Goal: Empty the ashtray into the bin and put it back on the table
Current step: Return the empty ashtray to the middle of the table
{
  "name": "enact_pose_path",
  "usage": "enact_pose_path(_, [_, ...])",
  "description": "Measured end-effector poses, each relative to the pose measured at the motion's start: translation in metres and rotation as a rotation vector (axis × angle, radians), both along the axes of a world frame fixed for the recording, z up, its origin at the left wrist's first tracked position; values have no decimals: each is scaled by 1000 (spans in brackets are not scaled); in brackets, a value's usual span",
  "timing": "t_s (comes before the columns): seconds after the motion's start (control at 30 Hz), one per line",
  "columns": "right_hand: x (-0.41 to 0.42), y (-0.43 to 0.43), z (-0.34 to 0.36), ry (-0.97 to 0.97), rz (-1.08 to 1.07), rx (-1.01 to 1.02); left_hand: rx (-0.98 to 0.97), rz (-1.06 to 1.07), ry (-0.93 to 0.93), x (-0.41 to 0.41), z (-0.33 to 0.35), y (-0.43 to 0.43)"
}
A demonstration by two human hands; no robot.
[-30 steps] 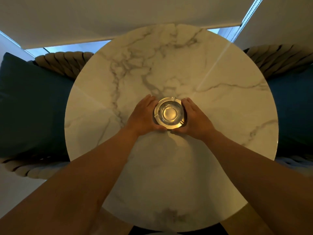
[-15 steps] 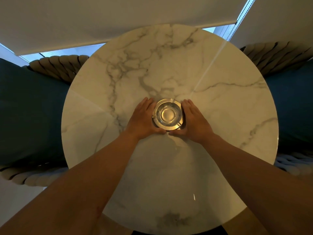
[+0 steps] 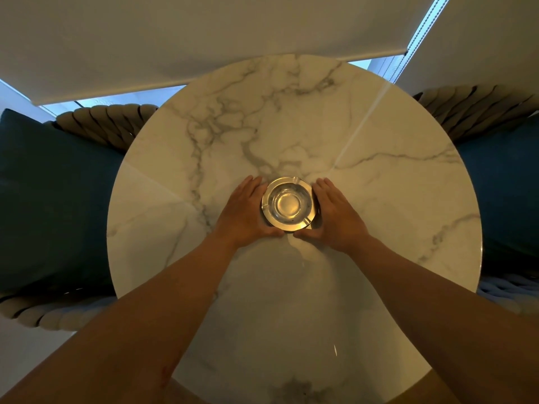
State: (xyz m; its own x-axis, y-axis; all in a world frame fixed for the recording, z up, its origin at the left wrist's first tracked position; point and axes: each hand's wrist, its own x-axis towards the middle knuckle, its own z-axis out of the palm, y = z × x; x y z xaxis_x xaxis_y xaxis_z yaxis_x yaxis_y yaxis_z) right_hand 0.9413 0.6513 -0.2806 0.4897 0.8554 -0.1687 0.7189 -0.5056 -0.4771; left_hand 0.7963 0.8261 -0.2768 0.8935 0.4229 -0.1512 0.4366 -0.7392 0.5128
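A round metal ashtray (image 3: pixel 288 203) stands at the middle of the round marble table (image 3: pixel 379 199). Its bowl looks bare apart from a few dark specks. My left hand (image 3: pixel 245 212) presses against its left rim, and my right hand (image 3: pixel 335 217) cups its right side. On both hands the fingers lie straight along the ashtray, and the thumbs curl in below its near edge. The ashtray's base rests on the tabletop. No bin is in view.
Dark blue cushions on woven rope chairs sit close on the left (image 3: pixel 52 199) and right (image 3: pixel 507 185) of the table. A pale roller blind (image 3: pixel 204 39) hangs behind the far edge.
The ashtray and both hands stay at the table's middle. My thumbs have eased slightly away from its near edge, and the camera has shifted a little.
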Motion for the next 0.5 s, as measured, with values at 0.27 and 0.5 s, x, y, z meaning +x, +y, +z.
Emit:
enact_pose_path(0.27, [0,-4,2,-4,-2,22,-19,22,-8,-5,4,-7])
enact_pose_path(0.5, [4,0,4,32,-9,24,-38,41,-15,-3,6,-4])
